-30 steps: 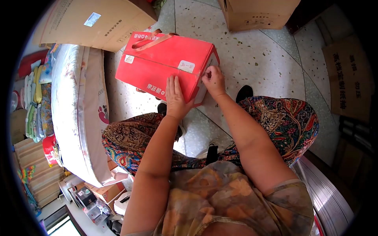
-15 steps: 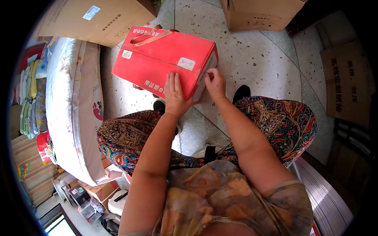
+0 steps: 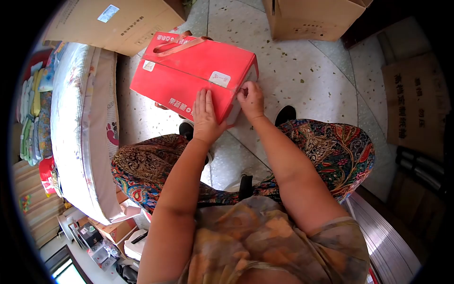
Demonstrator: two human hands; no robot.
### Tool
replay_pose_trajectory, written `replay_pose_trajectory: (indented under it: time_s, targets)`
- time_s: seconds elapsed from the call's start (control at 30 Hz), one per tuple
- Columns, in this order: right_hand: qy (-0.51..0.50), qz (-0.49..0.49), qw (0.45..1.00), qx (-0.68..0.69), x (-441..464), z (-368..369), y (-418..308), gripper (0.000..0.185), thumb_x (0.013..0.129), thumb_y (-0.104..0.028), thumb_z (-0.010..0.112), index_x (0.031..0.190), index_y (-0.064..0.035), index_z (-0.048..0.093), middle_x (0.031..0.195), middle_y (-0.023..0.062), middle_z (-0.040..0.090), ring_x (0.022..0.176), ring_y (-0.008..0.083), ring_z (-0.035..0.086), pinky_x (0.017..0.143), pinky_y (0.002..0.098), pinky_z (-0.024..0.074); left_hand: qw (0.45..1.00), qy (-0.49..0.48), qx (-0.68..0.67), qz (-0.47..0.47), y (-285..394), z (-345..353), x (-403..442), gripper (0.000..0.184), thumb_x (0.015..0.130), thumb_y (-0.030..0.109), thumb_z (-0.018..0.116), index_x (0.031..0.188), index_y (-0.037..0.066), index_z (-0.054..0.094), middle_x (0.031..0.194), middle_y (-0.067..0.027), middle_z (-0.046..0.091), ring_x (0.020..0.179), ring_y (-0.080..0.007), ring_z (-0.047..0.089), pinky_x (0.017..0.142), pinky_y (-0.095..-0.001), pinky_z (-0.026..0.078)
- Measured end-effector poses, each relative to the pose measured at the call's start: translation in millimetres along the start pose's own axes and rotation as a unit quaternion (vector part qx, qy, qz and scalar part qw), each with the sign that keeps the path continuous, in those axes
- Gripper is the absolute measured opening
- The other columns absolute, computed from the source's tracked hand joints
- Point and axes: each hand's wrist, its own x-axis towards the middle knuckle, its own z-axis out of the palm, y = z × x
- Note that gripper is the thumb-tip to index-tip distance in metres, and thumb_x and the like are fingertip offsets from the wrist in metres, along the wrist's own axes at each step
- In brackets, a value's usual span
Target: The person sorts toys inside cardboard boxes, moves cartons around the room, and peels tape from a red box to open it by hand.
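Observation:
A red carton (image 3: 189,71) with white lettering, two pale stickers and a brown ribbon handle (image 3: 182,46) is in front of my knees. My left hand (image 3: 207,116) lies flat on its near side, fingers stretched out. At the right end of the carton, my right hand (image 3: 250,98) is closed in a pinch against the edge by the top seam. Whatever lies between its fingertips is too small to make out.
A large brown carton (image 3: 118,23) stands at the upper left, another box (image 3: 314,21) at the top right. A plastic-covered mattress (image 3: 71,123) lies at the left. Flat cardboard (image 3: 416,102) leans at the right. Speckled floor (image 3: 302,71) surrounds the red carton.
The whole view has shifted, with the red carton and both hands now slightly further left. My left hand stays flat and my right hand stays pinched at the carton's end.

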Motion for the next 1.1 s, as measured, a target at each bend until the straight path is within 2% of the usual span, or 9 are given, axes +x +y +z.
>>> replay_pose_trajectory:
  time_s: [0.1,0.23,0.33,0.4,0.5,0.6,0.83,1.0,1.1]
  targets:
    - [-0.015,0.034,0.999,0.015,0,-2,-3,0.015,0.060,-0.002,0.056,0.069,-0.0043,0.044,0.069,0.0104,0.050,0.064,0.0286,0.050,0.056,0.0372,0.0413,1.000,0.008,0.003,0.009,-1,1,-1,0.091,0.055,0.018,0.070,0.128,-0.002,0.019,0.131,-0.0211,0.023,0.122,-0.0356,0.022,0.099,-0.0435,0.020]
    - [-0.019,-0.004,1.000,-0.012,-3,-5,-6,0.015,0.060,-0.002,0.056,0.071,-0.0043,0.045,0.070,0.0110,0.050,0.065,0.0285,0.050,0.057,0.0365,0.0417,1.000,0.005,-0.002,0.001,-2,2,-2,0.094,0.053,0.023,0.072,0.127,-0.004,0.020,0.132,-0.0222,0.022,0.124,-0.0357,0.020,0.099,-0.0463,0.019]
    - [-0.029,0.042,0.998,0.025,-6,-4,-7,0.014,0.065,-0.003,0.056,0.074,-0.0039,0.047,0.073,0.0107,0.050,0.064,0.0260,0.052,0.058,0.0340,0.0428,1.000,0.009,-0.003,0.003,-1,1,-2,0.093,0.053,0.022,0.072,0.127,-0.004,0.020,0.131,-0.0221,0.023,0.123,-0.0357,0.021,0.099,-0.0460,0.019]
    - [0.000,0.061,0.996,0.070,-5,-8,-15,0.010,0.070,-0.003,0.057,0.078,-0.0031,0.051,0.072,0.0066,0.051,0.062,0.0166,0.053,0.057,0.0279,0.0435,1.000,0.008,-0.005,0.002,-1,1,-2,0.093,0.053,0.022,0.072,0.127,-0.003,0.020,0.131,-0.0221,0.023,0.123,-0.0356,0.021,0.099,-0.0458,0.020]
    - [0.017,0.060,0.991,0.118,-3,-8,-23,0.010,0.073,-0.002,0.057,0.082,-0.0025,0.053,0.075,0.0058,0.052,0.064,0.0144,0.053,0.058,0.0257,0.0436,1.000,0.017,-0.009,0.005,-4,4,-2,0.094,0.054,0.022,0.072,0.127,-0.003,0.020,0.131,-0.0212,0.023,0.124,-0.0351,0.020,0.099,-0.0454,0.020]
    - [0.003,0.061,0.989,0.134,-3,-10,-26,0.014,0.071,0.000,0.057,0.084,-0.0032,0.052,0.077,0.0073,0.052,0.064,0.0170,0.054,0.060,0.0266,0.0449,1.000,0.012,-0.020,-0.001,-6,3,-2,0.094,0.054,0.023,0.071,0.128,-0.003,0.019,0.132,-0.0202,0.023,0.124,-0.0348,0.019,0.100,-0.0448,0.019]
    - [-0.033,0.048,0.988,0.144,2,-7,-14,0.010,0.071,-0.001,0.056,0.080,-0.0028,0.052,0.075,0.0082,0.052,0.065,0.0189,0.054,0.060,0.0285,0.0440,0.999,-0.021,-0.009,-0.026,-4,0,-3,0.094,0.054,0.022,0.070,0.129,-0.002,0.018,0.134,-0.0187,0.019,0.126,-0.0324,0.015,0.102,-0.0429,0.016]
    - [-0.051,0.065,0.993,0.086,3,-3,-11,0.012,0.067,-0.003,0.057,0.077,-0.0038,0.050,0.074,0.0098,0.052,0.065,0.0223,0.053,0.059,0.0307,0.0435,0.999,-0.017,-0.020,-0.030,-5,1,-5,0.094,0.055,0.022,0.070,0.129,-0.002,0.017,0.134,-0.0187,0.018,0.127,-0.0320,0.014,0.102,-0.0423,0.015]
    - [-0.034,0.054,0.995,0.072,2,-6,-11,0.014,0.069,-0.006,0.060,0.079,-0.0043,0.051,0.072,0.0074,0.052,0.064,0.0200,0.053,0.059,0.0309,0.0438,0.999,-0.009,-0.022,-0.027,-4,3,-4,0.093,0.055,0.021,0.069,0.129,-0.002,0.018,0.134,-0.0191,0.018,0.127,-0.0319,0.014,0.103,-0.0421,0.015]
